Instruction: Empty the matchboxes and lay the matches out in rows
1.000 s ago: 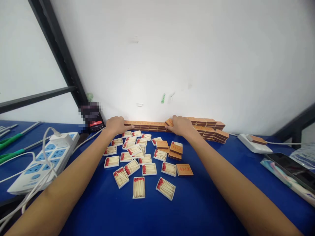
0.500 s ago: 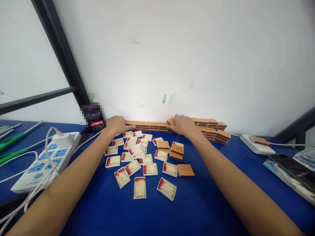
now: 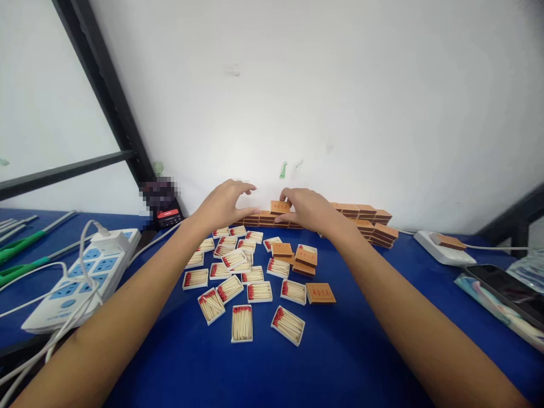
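Note:
A row of orange matchbox sleeves (image 3: 357, 218) lies stacked along the foot of the white wall. My right hand (image 3: 308, 209) is closed on one orange matchbox sleeve (image 3: 279, 207), held just above the row. My left hand (image 3: 223, 204) hovers next to it with fingers spread and curved, holding nothing. On the blue table (image 3: 340, 351) in front of them lie several open white trays of red-tipped matches (image 3: 241, 323) and a few loose orange sleeves (image 3: 320, 293).
A white and blue power strip (image 3: 80, 272) with cables lies at the left, beside green-handled tools (image 3: 17, 243). A small black device (image 3: 166, 215) stands by the wall. At the right are a white adapter (image 3: 442, 249) and a phone (image 3: 505, 294).
Both hands have lifted off the row and come together at its middle. My right hand has picked up one orange sleeve; my left hand has opened beside it.

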Motion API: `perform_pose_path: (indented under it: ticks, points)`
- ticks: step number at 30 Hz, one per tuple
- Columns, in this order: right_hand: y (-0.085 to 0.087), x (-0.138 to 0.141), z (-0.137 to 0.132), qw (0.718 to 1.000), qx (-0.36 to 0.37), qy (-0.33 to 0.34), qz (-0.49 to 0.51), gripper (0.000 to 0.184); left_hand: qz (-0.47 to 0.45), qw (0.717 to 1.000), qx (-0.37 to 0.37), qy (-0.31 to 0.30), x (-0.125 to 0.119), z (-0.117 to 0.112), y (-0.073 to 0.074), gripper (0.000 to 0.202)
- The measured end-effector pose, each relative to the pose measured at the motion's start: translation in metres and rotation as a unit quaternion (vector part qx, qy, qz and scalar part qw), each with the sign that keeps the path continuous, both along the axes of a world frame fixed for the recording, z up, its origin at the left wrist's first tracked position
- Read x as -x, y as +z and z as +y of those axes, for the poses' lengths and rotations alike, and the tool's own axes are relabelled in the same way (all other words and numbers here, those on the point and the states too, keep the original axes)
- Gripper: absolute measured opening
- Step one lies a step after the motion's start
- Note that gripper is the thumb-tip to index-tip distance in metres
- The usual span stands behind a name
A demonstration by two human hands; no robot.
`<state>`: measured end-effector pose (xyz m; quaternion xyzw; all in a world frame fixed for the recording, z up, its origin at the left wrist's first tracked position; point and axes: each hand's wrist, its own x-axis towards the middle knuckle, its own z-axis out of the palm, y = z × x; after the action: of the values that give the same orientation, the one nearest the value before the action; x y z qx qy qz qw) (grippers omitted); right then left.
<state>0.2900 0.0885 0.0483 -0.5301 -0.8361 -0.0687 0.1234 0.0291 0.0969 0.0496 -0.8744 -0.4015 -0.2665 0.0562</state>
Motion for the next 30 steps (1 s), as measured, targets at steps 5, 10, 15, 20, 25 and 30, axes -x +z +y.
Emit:
perform_pose_path:
  ticks: [5,10,15,20,25,30]
  points:
    - [0.009,0.018,-0.021,0.995,-0.033,0.077,0.054,0.042,0.006,0.998,-0.015,-0.064,-0.016,-0.014,0.008,0.033]
    - [0.010,0.019,-0.025,0.989,-0.008,0.111,0.097,0.033,-0.018,0.995,0.079,-0.066,-0.014,-0.017,0.011,0.037]
    - [0.010,0.018,-0.023,0.987,-0.001,0.089,0.137,0.038,-0.046,0.976,0.185,-0.102,-0.006,-0.012,0.013,0.054]
    - [0.013,0.022,-0.028,0.977,0.013,0.101,0.188,0.032,-0.082,0.959,0.229,-0.143,-0.002,-0.012,0.018,0.052]
    - [0.011,0.026,-0.029,0.969,0.025,0.116,0.216,0.029,-0.083,0.950,0.251,-0.165,0.000,-0.014,0.022,0.040]
    - [0.011,0.022,-0.029,0.975,0.083,0.095,0.185,0.039,-0.041,0.965,0.245,-0.089,0.012,-0.007,0.026,0.050]
